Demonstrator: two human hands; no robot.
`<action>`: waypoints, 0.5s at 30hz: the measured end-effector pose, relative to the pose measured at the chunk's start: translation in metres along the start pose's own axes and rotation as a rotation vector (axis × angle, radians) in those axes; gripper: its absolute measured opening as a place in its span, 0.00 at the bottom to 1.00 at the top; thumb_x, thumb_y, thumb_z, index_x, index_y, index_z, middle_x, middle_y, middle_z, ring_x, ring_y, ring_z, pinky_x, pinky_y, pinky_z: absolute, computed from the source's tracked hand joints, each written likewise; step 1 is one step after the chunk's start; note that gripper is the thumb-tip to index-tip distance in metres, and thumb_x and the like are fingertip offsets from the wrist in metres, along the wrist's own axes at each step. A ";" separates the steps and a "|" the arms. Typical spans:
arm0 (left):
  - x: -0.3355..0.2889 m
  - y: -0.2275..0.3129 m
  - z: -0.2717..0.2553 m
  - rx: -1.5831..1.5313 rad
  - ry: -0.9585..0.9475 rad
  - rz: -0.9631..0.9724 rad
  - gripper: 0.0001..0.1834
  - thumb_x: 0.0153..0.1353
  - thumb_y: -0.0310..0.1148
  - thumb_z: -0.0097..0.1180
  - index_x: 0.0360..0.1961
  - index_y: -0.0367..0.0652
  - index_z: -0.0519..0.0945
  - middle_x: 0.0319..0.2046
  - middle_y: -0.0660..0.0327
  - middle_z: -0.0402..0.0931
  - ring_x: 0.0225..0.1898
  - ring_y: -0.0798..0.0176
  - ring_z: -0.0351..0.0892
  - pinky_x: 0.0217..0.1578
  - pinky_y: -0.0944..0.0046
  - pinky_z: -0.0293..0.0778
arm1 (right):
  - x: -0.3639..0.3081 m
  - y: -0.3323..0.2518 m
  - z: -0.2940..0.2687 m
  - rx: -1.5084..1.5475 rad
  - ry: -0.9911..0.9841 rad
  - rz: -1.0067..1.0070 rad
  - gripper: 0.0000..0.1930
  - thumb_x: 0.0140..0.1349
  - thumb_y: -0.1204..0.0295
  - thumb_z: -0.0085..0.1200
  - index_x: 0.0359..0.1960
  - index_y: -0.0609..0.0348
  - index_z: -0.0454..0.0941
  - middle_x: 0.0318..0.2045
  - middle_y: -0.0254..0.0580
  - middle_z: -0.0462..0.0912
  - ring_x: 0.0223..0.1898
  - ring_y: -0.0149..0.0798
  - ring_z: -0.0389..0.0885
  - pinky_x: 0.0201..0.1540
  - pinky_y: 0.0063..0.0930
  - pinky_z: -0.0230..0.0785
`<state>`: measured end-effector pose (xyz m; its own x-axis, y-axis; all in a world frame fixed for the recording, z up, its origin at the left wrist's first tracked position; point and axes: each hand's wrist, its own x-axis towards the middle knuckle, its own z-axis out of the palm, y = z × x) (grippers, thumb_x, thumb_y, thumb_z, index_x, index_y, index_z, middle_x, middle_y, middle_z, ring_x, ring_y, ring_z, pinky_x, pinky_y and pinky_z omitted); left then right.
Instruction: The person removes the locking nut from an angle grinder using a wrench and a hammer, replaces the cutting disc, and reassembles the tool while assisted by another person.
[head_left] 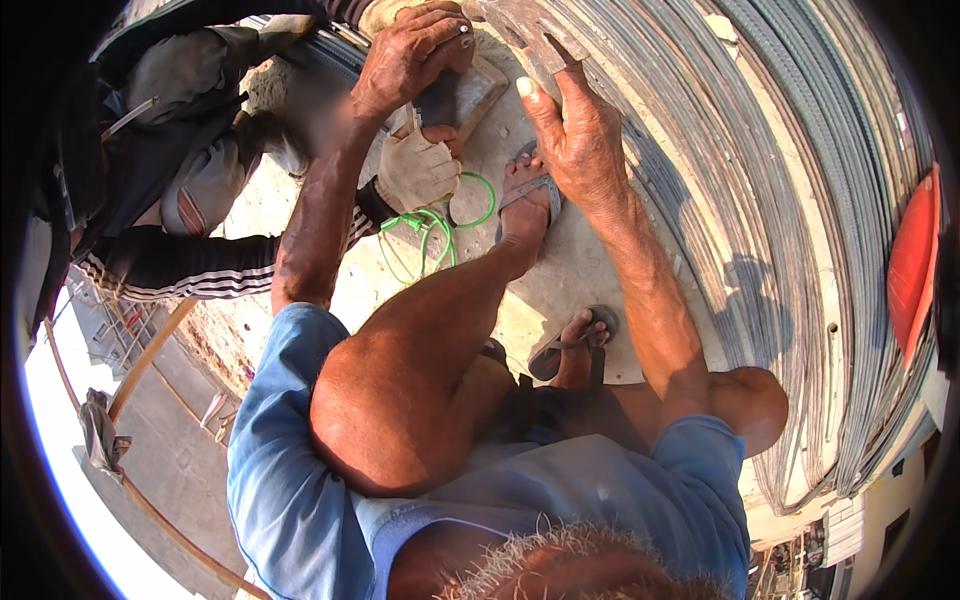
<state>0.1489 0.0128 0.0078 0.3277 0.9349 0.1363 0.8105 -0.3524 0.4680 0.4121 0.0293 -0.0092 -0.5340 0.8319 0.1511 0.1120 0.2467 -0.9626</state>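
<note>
My left hand [415, 55] is raised at the top, its fingers curled shut and a ring on one of them. Whatever it may hold is hidden. To its right, my right hand [582, 140] has its thumb lifted away from the other fingers. A short, dark, pointed piece of metal [563, 50] sticks up from that hand's fingers. Just below my left hand is another person's hand in a pale work glove [418, 172]. A second pale glove [385, 16] shows partly behind my left hand. A bright green cord [425, 232] lies looped under the gloved hand.
Long bundles of ribbed steel bars [790, 190] curve along the right side. A red, rounded object [912, 265] lies on them at the far right. A wooden frame [487, 95] sits between my hands. The co-worker's striped sleeve [190, 262] reaches in from the left, above wooden poles [150, 355].
</note>
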 end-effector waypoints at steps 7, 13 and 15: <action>-0.032 -0.036 0.026 -0.518 -0.127 -0.438 0.10 0.67 0.27 0.55 0.44 0.32 0.81 0.47 0.43 0.79 0.49 0.45 0.80 0.52 0.49 0.76 | -0.002 0.004 0.004 -0.127 -0.090 -0.018 0.22 0.70 0.68 0.57 0.65 0.53 0.72 0.40 0.53 0.87 0.38 0.53 0.89 0.35 0.44 0.84; -0.020 -0.016 0.020 0.267 0.077 0.006 0.15 0.60 0.34 0.65 0.48 0.44 0.82 0.51 0.59 0.82 0.60 0.54 0.78 0.57 0.55 0.76 | -0.006 0.008 0.007 -0.294 -0.141 0.001 0.24 0.71 0.67 0.56 0.67 0.56 0.69 0.41 0.57 0.87 0.36 0.54 0.89 0.33 0.44 0.83; -0.028 -0.020 0.023 0.260 0.088 -0.022 0.16 0.58 0.34 0.65 0.48 0.44 0.82 0.51 0.58 0.82 0.59 0.53 0.78 0.57 0.55 0.77 | -0.003 0.005 0.002 -0.213 -0.130 -0.001 0.25 0.71 0.68 0.56 0.68 0.56 0.68 0.39 0.58 0.86 0.34 0.55 0.89 0.32 0.44 0.82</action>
<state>0.1347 -0.0076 -0.0256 0.2747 0.9385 0.2093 0.9180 -0.3207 0.2331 0.4125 0.0269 -0.0150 -0.6359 0.7641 0.1090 0.2777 0.3583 -0.8913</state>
